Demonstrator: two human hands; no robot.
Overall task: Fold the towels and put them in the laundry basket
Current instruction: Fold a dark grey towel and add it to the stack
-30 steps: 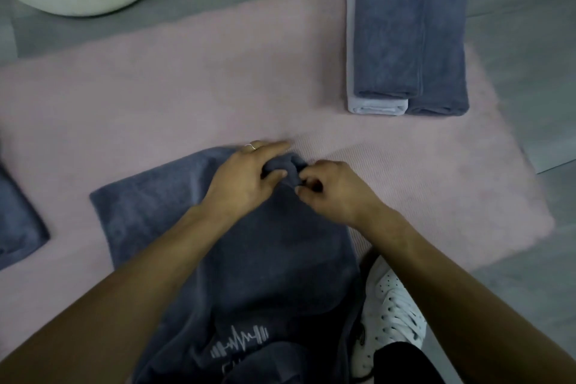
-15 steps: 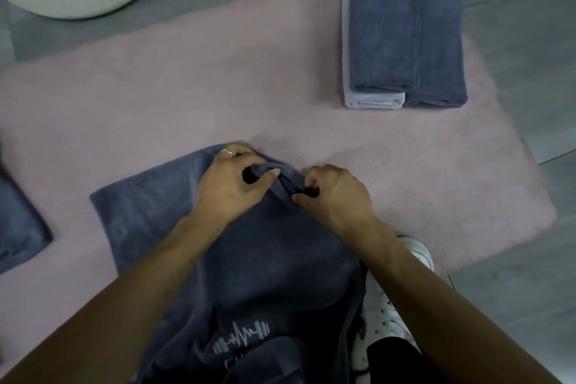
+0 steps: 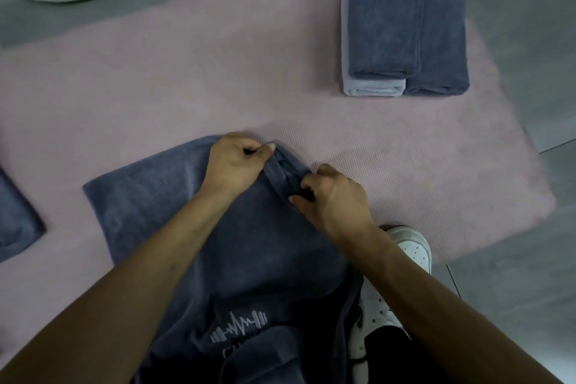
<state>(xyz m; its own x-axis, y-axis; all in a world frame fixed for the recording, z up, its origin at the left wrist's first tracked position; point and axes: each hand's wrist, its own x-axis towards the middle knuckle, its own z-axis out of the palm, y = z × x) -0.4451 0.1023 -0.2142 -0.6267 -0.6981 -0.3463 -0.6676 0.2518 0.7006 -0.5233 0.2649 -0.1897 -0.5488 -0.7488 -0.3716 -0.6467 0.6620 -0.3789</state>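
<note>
While the dark blue-grey terry towel point(image 3: 162, 196) lies on the pink mat point(image 3: 156, 87), left hand point(image 3: 237, 162) and right hand point(image 3: 330, 196) pinch its bunched far edge, fingers curled.

Pink rug point(image 3: 218, 78) on grey floor point(image 3: 523, 9)

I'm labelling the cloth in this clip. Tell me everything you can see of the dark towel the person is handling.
The dark towel is slate blue, soft terry by its look, spread partly flat on the pink mat, its near part draped toward the person. Its far edge is bunched into creases between the left hand and the right hand, both pinching it with curled fingers. Its left corner lies flat. A pale logo of a pulse line between barbell ends shows near the bottom.
</note>
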